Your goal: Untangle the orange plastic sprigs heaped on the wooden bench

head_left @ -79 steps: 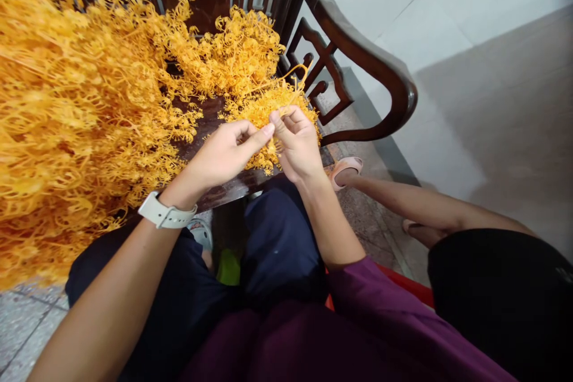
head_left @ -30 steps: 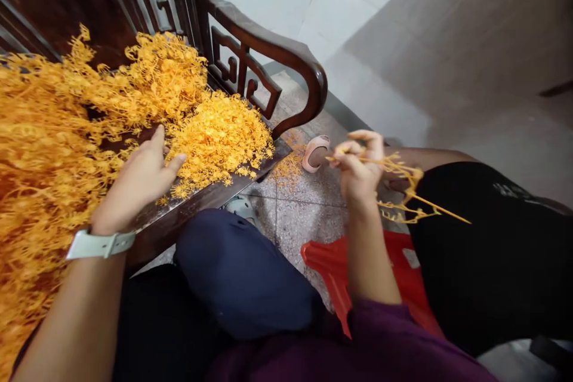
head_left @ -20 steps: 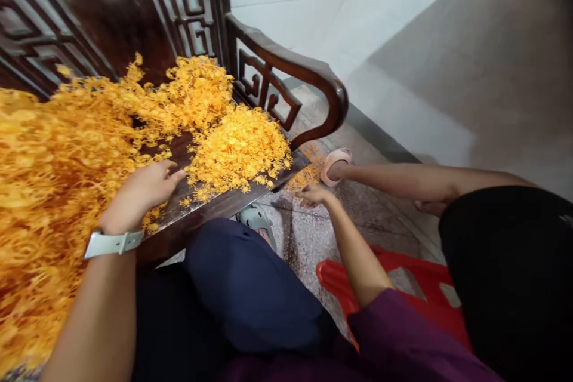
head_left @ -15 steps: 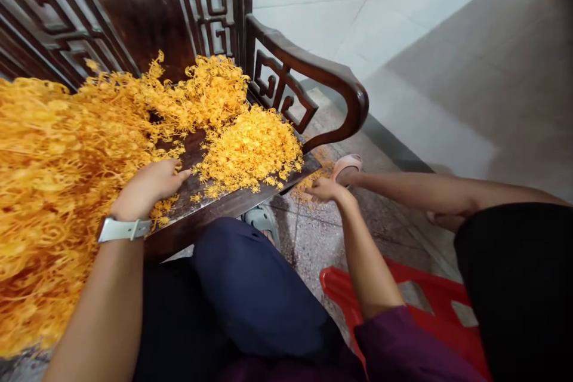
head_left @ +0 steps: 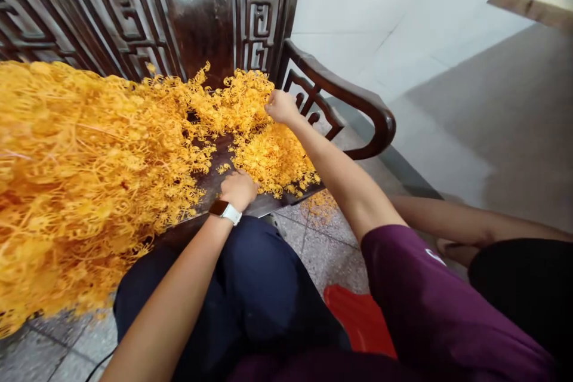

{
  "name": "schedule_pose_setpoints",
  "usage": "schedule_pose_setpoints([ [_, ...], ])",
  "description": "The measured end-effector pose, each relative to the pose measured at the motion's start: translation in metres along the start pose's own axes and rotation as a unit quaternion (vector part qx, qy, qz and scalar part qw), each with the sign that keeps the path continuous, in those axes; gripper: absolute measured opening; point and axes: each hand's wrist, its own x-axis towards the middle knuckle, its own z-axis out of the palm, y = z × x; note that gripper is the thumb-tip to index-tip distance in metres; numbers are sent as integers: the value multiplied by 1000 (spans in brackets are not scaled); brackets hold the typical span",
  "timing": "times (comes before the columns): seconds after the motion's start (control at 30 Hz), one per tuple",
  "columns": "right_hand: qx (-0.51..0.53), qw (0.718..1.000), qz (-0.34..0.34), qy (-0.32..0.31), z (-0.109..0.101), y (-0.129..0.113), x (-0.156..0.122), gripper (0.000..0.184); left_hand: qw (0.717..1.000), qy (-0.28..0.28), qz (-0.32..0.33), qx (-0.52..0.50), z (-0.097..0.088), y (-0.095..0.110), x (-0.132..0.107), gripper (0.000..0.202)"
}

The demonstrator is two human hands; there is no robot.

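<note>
I read the bench (head_left: 203,30) as support: the heap (head_left: 89,191) spans its left and back; the pile (head_left: 277,152) occupies its front-right corner, presumably kept separate. My right hand (head_left: 282,106), beyond the front edge half a second ago, is now near the back-right corner, fingers curled (contents indeterminable). Left hand (head_left: 240,188): beside the pile, fingertips hidden, pinch unknown.

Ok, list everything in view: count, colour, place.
Bench: one, dark brown, ahead
Flowers: countless, yellow, heaped along bench
Floor: one, grey, below
Scraps: many, orange, on floor
Wall: one, white, upper right
Board: one, tan, upper right
Stool, apparently: one, red, lower middle
Cable: one, black, lower left
Other person's legs: two, black clothing, right
Watch: one, white strap, centre
Trousers: one pair, navy, below
Sleeve: one, purple, right
Left hand: one, bare, bench's front
Right hand: one, bare, by flowers
</note>
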Motion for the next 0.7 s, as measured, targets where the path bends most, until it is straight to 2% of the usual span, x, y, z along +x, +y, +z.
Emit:
schedule_pose_setpoints([
  [0.1, -26, 999, -8, -17, 10, -14, 35, 51, 1000, 13, 19, 1, -10, -1, -10, 67],
  [0.17, -28, 998, -55, -29, 15, -35, 46, 53, 999, 19, 28, 3, -20, -4, -14, 65],
  [0.3, -10, 982, -185, -47, 36, -90, 47, 44, 999, 15, 39, 10, -37, -13, -13, 53],
  [0.37, -24, 968, -237, -82, 55, -114, 40, 49, 999, 12, 40, 16, -41, -17, -10, 52],
  [0.43, -53, 961, -241, -124, 76, -130, 32, 47, 999, 8, 41, 24, -43, -20, -9, 50],
  [0.53, -78, 964, -199, -157, 100, -139, 20, 27, 998, 3, 45, 36, -44, -22, -9, 50],
  [0.6, -78, 969, -183, -148, 105, -139, 15, 23, 998, 2, 51, 42, -44, -23, -11, 50],
  [0.7, -69, 981, -159, -88, 99, -137, 16, 34, 997, -2, 59, 43, -45, -24, -13, 49],
])
